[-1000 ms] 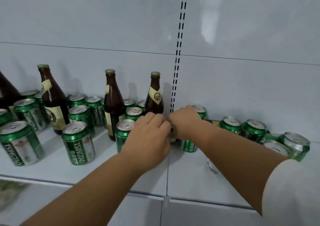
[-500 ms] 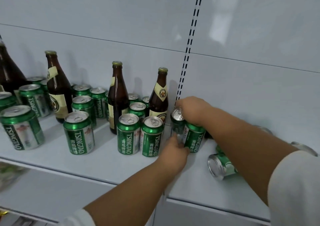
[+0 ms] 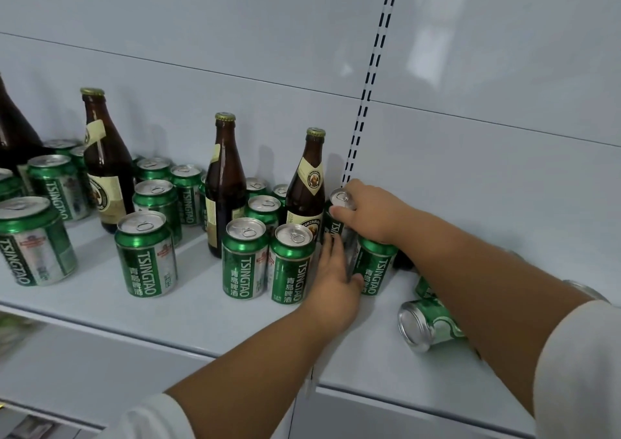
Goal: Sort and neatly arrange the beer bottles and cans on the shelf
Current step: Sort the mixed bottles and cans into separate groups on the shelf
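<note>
Now seating can (image 3: 339,217) into front row: right hand (image 3: 373,217) grips top, left hand (image 3: 334,280) steadies base. Next: align, then stand fallen can (image 3: 426,324).

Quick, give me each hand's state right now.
Left hand: open, fingers flat against the held can.
Right hand: gripping that can near its top.

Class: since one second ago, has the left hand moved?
Yes. The left hand has dropped off the can tops beside the right-hand brown bottle, down to the cans' bases.
</note>
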A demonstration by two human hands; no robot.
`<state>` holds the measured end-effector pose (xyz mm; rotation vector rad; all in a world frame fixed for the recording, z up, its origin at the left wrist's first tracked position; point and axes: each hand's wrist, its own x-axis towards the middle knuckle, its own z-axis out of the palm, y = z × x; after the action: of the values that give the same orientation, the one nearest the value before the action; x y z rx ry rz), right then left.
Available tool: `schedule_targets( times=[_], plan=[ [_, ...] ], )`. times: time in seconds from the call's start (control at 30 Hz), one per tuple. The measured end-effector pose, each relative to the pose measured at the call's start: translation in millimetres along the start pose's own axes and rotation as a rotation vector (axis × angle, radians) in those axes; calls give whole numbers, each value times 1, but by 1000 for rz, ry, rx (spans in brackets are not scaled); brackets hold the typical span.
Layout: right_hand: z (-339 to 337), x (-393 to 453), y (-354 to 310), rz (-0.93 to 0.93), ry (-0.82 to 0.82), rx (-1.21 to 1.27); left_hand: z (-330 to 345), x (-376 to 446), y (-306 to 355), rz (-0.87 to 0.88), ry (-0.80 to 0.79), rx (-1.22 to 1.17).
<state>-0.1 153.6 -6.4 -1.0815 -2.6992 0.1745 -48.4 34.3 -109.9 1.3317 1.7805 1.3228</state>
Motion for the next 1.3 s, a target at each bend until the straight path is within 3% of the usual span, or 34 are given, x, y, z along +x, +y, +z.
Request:
schedule_targets(
  times=[0.23,0.43,0.5,0.6,0.7,0.83,1.0,1.3],
  plan=[
    [-2,-7,-2,1,-106,29,14,-18,-4,0,-30,-22],
    [4,-5,-4,1,-103,-248,7,-16,1,-36,-31,-46],
    [0,-7,-2,8,-92,-155,4,-17,1,-8,-17,-56],
    [-13,-17,7,66,-15,45,2,-19,3,21,-11,-147],
    [-23,-37,24,134,165,133,3,-20,5,45,0,-137],
    [-30,-71,43,266,247,159,9,-20,12,91,3,-160],
    [-28,-104,54,367,264,60,23,-21,11,112,-177,-212],
    [-56,-101,77,351,89,-73,50,-5,40,78,-270,-171]
  ],
)
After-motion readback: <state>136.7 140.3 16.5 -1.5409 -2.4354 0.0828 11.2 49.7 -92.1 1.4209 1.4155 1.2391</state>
